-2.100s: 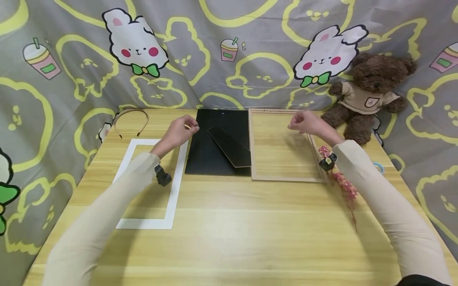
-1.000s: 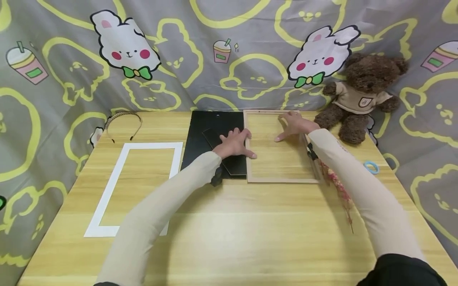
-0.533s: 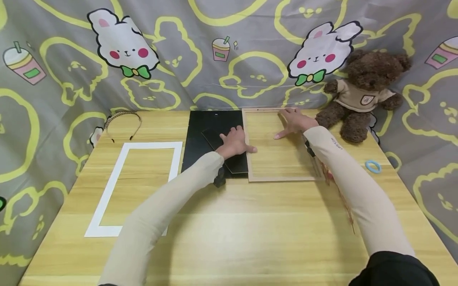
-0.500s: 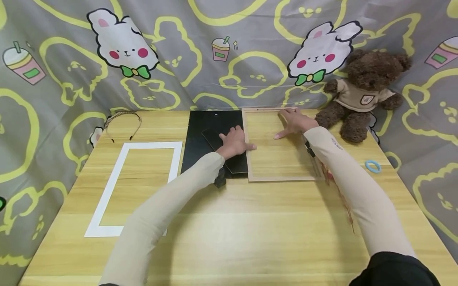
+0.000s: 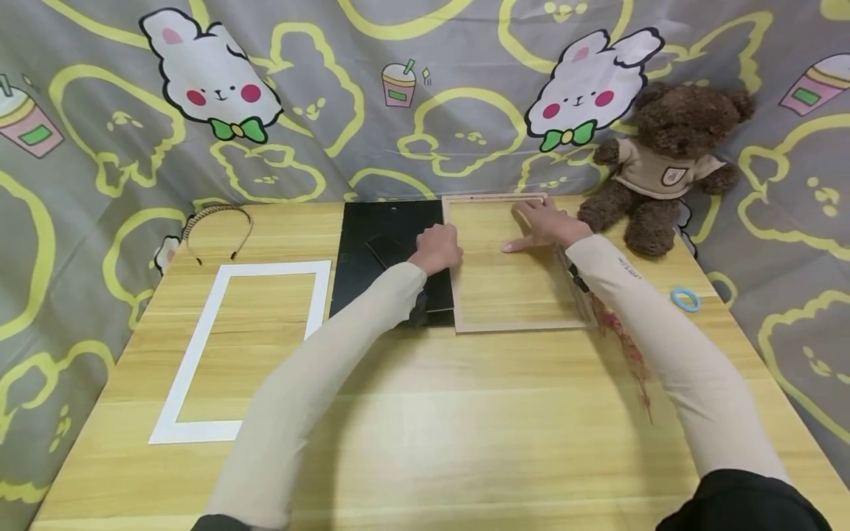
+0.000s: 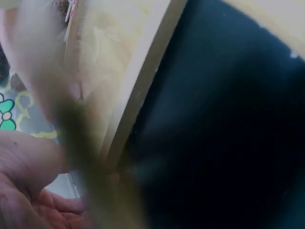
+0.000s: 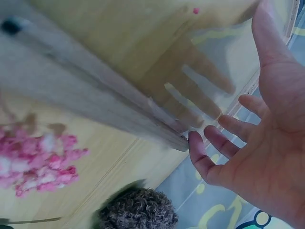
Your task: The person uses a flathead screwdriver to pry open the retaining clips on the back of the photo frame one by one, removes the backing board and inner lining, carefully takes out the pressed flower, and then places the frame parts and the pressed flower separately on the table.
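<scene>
A light wooden picture frame (image 5: 524,326) with a clear pane lies at the back of the table, in the head view's middle. My left hand (image 5: 437,248) has its fingers curled at the left rail and appears to grip it; its fingertips are hidden. My right hand (image 5: 546,223) is spread over the back right corner, thumb above the pane. Its fingertips are near the back rail in the right wrist view, where the pane (image 7: 157,52) reflects them. A black backing board (image 5: 358,273) with a hinged stand leg (image 5: 385,251) lies against the frame's left side, partly under my left arm.
A white mat border (image 5: 186,354) lies at the left, below a braided headband (image 5: 215,210). Pink dried flowers (image 5: 624,343) lie beside the frame, partly under my right arm. A brown teddy bear (image 5: 671,166) sits at the back right, near a blue ring (image 5: 685,299).
Both hands have come down from the air to the frame. My left hand has moved right from the mat border to the left rail, and its spread fingers have curled in. The right hand has stayed at the corner.
</scene>
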Demonstrator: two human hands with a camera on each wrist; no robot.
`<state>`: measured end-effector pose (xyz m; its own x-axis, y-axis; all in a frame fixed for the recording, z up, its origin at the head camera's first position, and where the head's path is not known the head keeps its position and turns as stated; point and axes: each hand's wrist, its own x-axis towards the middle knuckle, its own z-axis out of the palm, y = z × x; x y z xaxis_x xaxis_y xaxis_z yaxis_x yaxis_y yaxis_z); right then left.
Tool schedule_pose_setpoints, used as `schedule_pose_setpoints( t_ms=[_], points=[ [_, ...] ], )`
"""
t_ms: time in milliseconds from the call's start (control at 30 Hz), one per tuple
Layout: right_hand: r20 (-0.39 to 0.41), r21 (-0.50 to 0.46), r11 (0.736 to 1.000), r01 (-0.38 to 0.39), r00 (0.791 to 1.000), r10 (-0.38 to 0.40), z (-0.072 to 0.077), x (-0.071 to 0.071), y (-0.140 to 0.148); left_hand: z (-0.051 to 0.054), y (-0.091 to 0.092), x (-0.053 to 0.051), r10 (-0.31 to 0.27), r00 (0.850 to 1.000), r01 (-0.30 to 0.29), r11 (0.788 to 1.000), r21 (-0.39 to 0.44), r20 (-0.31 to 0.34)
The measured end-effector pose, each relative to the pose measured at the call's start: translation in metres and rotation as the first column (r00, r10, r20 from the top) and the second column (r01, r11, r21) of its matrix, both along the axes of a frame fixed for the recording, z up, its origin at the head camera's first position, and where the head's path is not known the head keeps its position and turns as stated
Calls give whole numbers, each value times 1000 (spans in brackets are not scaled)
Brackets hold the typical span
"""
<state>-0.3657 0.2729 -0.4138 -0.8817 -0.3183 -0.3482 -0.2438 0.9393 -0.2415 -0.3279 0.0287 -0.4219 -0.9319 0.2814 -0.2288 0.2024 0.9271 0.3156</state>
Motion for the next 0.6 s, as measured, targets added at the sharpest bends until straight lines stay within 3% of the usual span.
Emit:
schedule_pose_setpoints(
  t_ms=[100,167,200,233,267,300,367,433,500,600],
  points=[
    [-6,-13,1000,-9,1000,9,3,2,2,5,-2,0,8,999,-7,999,40,-31],
    [2,-32,999,-15,1000,15,6,3,4,9,-3,1,51,998,-46,987,153,-32],
    [1,-43,999,-23,1000,24,8,3,6,11,-4,2,85,996,-78,968,237,-16],
    [3,-54,998,-31,999,32,9,3,8,13,-5,3,120,992,-121,931,345,23],
    [8,-66,997,-35,999,36,10,4,9,14,-6,4,146,987,-164,871,463,74],
    [9,-78,996,-46,999,47,11,4,11,15,-8,4,160,977,-214,791,573,144],
    [7,-91,994,-65,998,66,13,5,14,16,-11,4,136,941,-325,610,722,308],
    [19,-107,992,-63,998,66,13,6,16,15,-14,2,68,897,-414,480,773,438],
    [30,-137,989,-56,998,61,14,9,16,14,-17,-1,-1,852,-476,413,776,524],
    [66,-200,979,-38,996,52,15,14,11,12,-19,-5,-85,797,-536,358,765,598]
  ],
)
